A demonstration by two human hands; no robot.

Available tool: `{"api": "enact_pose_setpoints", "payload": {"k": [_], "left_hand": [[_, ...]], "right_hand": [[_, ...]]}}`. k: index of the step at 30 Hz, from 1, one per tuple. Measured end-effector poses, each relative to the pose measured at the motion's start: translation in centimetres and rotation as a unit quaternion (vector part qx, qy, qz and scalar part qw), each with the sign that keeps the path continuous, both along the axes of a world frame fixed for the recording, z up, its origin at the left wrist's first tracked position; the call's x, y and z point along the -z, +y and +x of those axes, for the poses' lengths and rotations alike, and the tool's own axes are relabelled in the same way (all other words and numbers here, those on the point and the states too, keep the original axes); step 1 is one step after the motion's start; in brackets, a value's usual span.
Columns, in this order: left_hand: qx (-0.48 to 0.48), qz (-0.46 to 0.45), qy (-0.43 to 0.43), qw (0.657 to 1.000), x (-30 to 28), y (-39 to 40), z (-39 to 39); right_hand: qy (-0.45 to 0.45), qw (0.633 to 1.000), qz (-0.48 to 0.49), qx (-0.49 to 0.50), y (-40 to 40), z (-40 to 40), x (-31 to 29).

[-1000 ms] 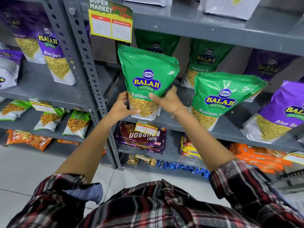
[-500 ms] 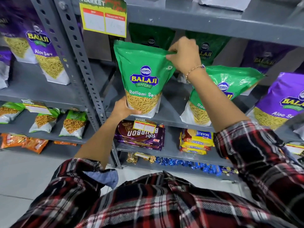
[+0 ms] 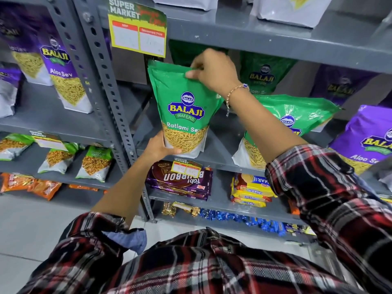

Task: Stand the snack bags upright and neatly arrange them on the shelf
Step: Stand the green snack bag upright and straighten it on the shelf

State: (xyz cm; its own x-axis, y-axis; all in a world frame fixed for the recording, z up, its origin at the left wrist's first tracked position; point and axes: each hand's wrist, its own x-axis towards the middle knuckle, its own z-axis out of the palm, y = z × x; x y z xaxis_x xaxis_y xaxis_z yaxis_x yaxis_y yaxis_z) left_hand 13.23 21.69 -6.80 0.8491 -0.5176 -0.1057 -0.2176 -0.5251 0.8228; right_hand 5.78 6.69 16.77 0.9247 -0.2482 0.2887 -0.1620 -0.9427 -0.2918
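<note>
Right hand (image 3: 214,73) pinches the green Ratlami Sev bag (image 3: 183,109) top, left hand (image 3: 158,147) grips its base, steadying it upright on the shelf (image 3: 212,160)

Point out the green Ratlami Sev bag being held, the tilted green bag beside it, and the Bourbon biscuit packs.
held Ratlami Sev bag (image 3: 186,112), head view, on its Balaji logo.
tilted green bag (image 3: 305,109), head view, on its crinkled upper panel.
Bourbon biscuit packs (image 3: 180,179), head view, on the top pack's lettering.

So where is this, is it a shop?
Most likely a supermarket aisle: grey metal shelves hold rows of packaged snacks like the green Ratlami Sev bag, and a yellow "Super Market" price tag hangs above.
</note>
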Motion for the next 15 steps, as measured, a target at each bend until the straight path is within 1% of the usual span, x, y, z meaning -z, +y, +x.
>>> {"api": "enact_pose_setpoints", "payload": {"k": [2, 4, 6, 7, 8, 10, 12, 15], "left_hand": [[-0.02, -0.023, 0.014, 0.999, 1.1, 0.6, -0.3], [-0.107, -0.084, 0.006, 0.991, 2.1, 1.2, -1.7], [-0.195, -0.145, -0.057, 0.968, 2.4, 0.8, -4.4], [-0.202, -0.16, -0.087, 0.962, 1.9, 0.2, -6.2], [-0.173, -0.165, -0.111, 0.965, 1.4, -0.8, -7.9], [-0.059, -0.139, -0.127, 0.98, 0.7, -3.6, -10.6], [0.037, -0.132, -0.112, 0.984, 0.4, -7.2, -12.2], [0.112, -0.14, -0.033, 0.983, 0.0, -12.4, -13.2]], "right_hand": [[0.003, 1.0, 0.005, -0.02, -0.7, -0.7, -0.1], [-0.016, 0.999, 0.008, -0.029, -1.8, -2.3, 0.2], [-0.038, 0.999, 0.004, -0.03, -3.4, -4.7, 0.8], [-0.047, 0.998, 0.002, -0.03, -4.5, -6.0, 1.0], [-0.053, 0.998, 0.0, -0.028, -5.8, -7.2, 1.2], [-0.048, 0.999, -0.007, -0.011, -8.3, -9.8, 1.2], [-0.023, 1.0, -0.013, 0.017, -10.8, -11.9, 0.9], [0.023, 0.998, -0.032, 0.046, -13.4, -13.8, 0.4]]}}
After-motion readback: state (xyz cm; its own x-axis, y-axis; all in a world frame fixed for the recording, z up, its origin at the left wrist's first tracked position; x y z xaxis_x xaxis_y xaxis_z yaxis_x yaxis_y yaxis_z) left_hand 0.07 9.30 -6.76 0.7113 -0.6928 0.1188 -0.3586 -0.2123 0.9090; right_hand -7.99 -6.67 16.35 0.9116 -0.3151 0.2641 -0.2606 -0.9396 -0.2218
